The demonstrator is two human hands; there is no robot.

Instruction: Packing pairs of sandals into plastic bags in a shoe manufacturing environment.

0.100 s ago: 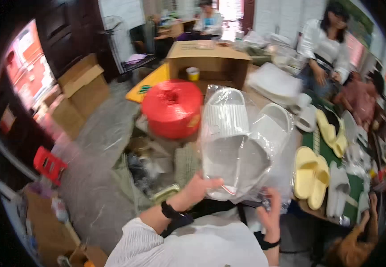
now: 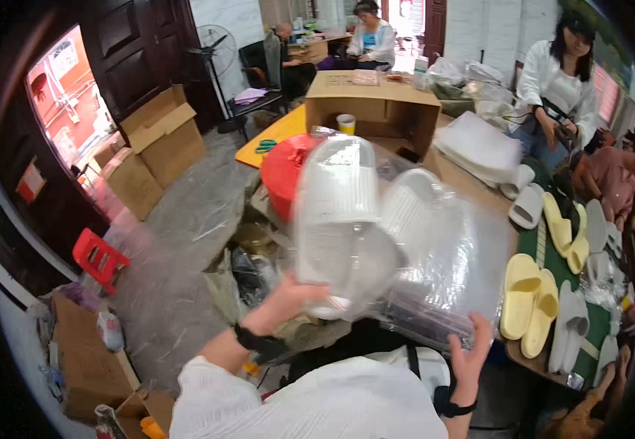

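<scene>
My left hand grips the lower end of a pair of grey-white slippers in a clear plastic bag, its fingers partly hidden beneath them. The bagged pair is tilted and blurred by motion. It hangs in front of a red roll of plastic twine, hiding much of it. A stack of clear plastic bags lies on the table to the right. By that stack's near edge is my right hand, thumb and fingers apart with nothing held; whether it touches the bags I cannot tell.
An open cardboard box holding a yellow-and-white cup stands ahead. Yellow slippers and grey slippers line the green strip at right, where people work. A red stool stands at left; an open sack sits below the twine.
My left hand has swung the bagged slippers leftward, over the red twine, uncovering more of the bag stack. My right hand stays near the stack's front edge. The view has shifted slightly.
</scene>
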